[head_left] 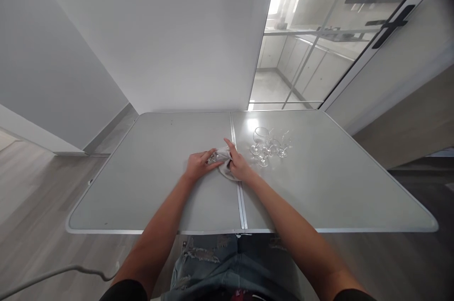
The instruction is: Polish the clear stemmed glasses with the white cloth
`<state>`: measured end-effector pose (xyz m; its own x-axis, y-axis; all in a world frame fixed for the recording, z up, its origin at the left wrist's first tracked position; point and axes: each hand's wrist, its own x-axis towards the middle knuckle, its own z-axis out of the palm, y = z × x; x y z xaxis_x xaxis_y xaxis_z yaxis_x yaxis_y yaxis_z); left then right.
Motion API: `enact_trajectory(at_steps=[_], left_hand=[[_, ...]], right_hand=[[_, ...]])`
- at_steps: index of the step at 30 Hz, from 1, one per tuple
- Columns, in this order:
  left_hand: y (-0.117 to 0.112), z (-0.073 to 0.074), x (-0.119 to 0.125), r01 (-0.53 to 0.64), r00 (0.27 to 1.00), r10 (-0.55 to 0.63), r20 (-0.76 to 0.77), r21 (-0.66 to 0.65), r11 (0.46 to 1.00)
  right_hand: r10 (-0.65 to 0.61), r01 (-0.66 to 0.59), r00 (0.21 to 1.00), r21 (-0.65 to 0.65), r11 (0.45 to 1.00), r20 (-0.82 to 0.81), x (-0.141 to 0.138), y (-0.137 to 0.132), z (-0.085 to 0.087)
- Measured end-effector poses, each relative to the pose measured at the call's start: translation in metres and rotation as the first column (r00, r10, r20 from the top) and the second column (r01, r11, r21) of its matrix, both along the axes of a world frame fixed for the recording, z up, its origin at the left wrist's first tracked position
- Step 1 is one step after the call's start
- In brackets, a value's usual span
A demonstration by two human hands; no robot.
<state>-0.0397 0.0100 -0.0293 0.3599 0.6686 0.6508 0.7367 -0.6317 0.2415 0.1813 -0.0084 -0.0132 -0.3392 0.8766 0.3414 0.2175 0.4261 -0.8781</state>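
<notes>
Near the middle of the table, my left hand (199, 165) is closed around a clear glass (214, 156), mostly covered by fingers and cloth, so its full shape cannot be made out. My right hand (239, 165) grips a light grey cloth (227, 170) against that glass, its index finger pointing up. Part of the cloth hangs below the fingers, over the table's seam. Just right of my right hand stands a cluster of several clear stemmed glasses (261, 135), some overlapping in view.
The pale folding table (329, 187) has a metal-edged seam (242, 209) across its middle. A white wall (177, 55) rises behind it. At the right back is a glass door (301, 55) with a black handle (393, 27). A grey cable (67, 269) crosses the floor at lower left.
</notes>
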Motion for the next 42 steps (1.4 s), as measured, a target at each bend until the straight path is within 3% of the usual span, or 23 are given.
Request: enact_trajectory(at_steps=[4,10,15,19,25,27,31,33,39,42], left_hand=[[0.0008,-0.0012,-0.0011,-0.012,0.999,0.012,0.042,-0.013,1.0],[0.0004,-0.0002,-0.0039,0.075,0.993,-0.074,0.095,-0.011,0.997],[-0.0011,0.0007,-0.0033,0.055,0.986,-0.055,0.156,0.003,0.998],[-0.0002,-0.001,-0.002,0.034,0.983,-0.034,0.18,0.003,0.999],[-0.0001,0.0008,-0.0023,0.031,0.983,-0.025,0.182,-0.031,0.999],[-0.0009,0.0018,-0.0034,0.045,0.99,-0.043,0.133,-0.015,0.999],[-0.0005,0.0004,-0.0059,0.04,0.997,-0.041,0.072,0.021,0.999],[0.0011,-0.0016,-0.0064,0.037,0.996,-0.039,0.085,0.029,0.999],[0.0034,-0.0015,-0.0043,0.057,0.983,-0.055,0.173,-0.009,0.998],[0.0023,-0.0002,-0.0037,0.078,0.981,-0.071,0.183,-0.03,0.997]], right_hand=[[0.02,-0.019,1.0,-0.04,0.999,0.023,-0.0009,0.0036,-0.0027],[0.051,-0.104,0.957,-0.173,0.979,-0.286,-0.0023,0.0034,-0.0044],[0.013,-0.015,0.987,-0.011,1.0,-0.159,-0.0047,0.0039,-0.0074],[-0.006,0.005,0.997,-0.016,1.0,-0.082,-0.0067,0.0044,-0.0067],[-0.003,-0.059,0.945,-0.18,0.982,-0.326,-0.0079,0.0019,0.0004],[-0.007,-0.05,0.941,-0.159,0.986,-0.338,-0.0083,0.0012,-0.0002],[-0.007,0.005,0.988,-0.013,1.0,-0.157,-0.0093,0.002,-0.0047],[-0.018,0.017,0.995,-0.01,1.0,-0.097,-0.0098,0.0034,-0.0058],[0.009,-0.077,0.944,-0.193,0.978,-0.329,-0.0084,0.0064,-0.0058],[-0.04,-0.024,0.933,-0.174,0.985,-0.356,-0.0065,0.006,-0.0081]])
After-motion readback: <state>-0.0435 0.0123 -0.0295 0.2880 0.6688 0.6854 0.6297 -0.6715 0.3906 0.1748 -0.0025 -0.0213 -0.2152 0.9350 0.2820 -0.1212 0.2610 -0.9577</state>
